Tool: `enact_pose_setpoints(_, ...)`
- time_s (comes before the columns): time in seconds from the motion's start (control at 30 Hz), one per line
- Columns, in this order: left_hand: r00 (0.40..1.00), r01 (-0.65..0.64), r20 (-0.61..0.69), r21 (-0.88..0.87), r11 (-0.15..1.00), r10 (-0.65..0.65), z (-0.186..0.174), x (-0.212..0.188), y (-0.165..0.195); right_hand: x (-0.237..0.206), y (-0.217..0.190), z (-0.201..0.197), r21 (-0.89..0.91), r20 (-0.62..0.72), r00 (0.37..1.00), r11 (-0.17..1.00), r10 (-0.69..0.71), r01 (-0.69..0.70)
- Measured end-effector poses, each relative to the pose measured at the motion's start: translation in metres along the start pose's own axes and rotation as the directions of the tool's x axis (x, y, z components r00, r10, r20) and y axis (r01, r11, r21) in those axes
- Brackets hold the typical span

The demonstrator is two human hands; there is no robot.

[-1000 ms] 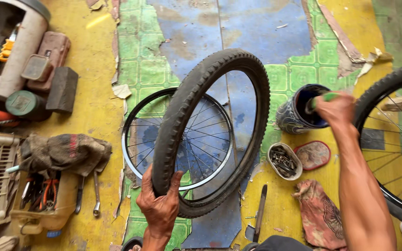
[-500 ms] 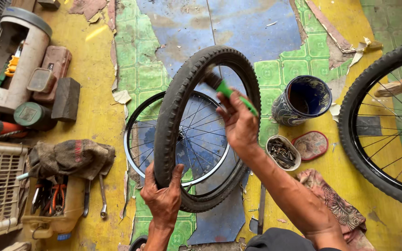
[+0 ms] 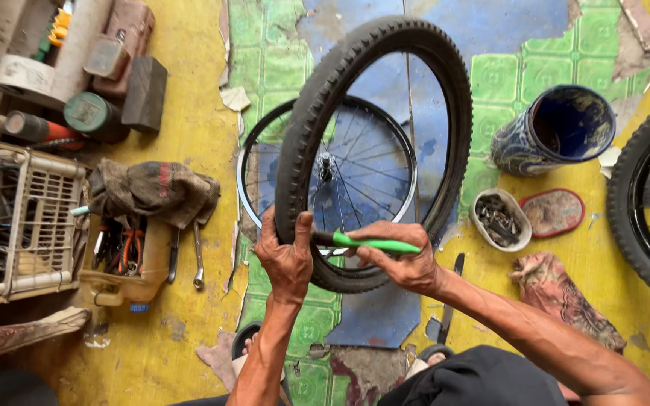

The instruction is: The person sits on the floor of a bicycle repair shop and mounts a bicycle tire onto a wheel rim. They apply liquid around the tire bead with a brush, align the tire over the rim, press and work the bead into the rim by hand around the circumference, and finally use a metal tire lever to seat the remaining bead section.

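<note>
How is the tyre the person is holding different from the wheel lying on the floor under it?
The tyre is thick black knobbly rubber with an open middle; the wheel is a thin bare rim with spokes and a hub. The tyre is held up, tilted, by the left hand; the wheel lies flat on the floor. Both are round and similar in span.

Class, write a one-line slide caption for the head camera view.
Left hand grips a black bicycle tyre while the right hand holds a green-handled tool against it, above a spoked wheel.
</note>
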State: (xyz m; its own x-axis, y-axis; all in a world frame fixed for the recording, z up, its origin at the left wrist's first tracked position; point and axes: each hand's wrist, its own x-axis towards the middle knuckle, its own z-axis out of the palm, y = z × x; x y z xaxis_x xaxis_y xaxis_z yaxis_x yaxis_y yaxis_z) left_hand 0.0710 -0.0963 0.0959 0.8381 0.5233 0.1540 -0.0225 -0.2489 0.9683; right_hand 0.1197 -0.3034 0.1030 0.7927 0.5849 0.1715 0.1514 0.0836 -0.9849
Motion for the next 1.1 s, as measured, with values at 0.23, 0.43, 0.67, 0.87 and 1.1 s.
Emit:
enact_pose_setpoints(0.23, 0.999, 0.021, -0.034, 0.002, 1.000, -0.021, -0.004, 0.010, -0.019, -0.016, 0.029, -0.018, -0.295, 0.217, 0.970, 0.955, 0.107, -0.040)
enact_pose_setpoints(0.43, 1.000, -0.027, -0.017, -0.039, 0.999, 0.026, 0.005, 0.013, -0.029, 0.003, 0.040, -0.007, 0.174, -0.141, 0.934, 0.937, 0.328, -0.303)
enact_pose_setpoints(0.67, 1.000, -0.008, 0.027, -0.067, 0.998, 0.010, 0.006, 0.016, -0.035, 0.025, 0.058, -0.015, 0.420, 0.027, 0.724, 0.650, 0.689, -0.634)
enact_pose_setpoints(0.87, 0.997, -0.013, 0.069, -0.169, 0.986, 0.025, 0.003, 0.019, -0.041, 0.017, 0.093, -0.058, 0.380, 0.033, 0.689, 0.628, 0.724, -0.679)
enact_pose_setpoints(1.1, 0.989, -0.030, 0.136, -0.235, 0.971, 0.064, 0.001, 0.018, -0.035, 0.013, 0.147, -0.033, 0.427, 0.130, 0.585, 0.487, 0.801, -0.762)
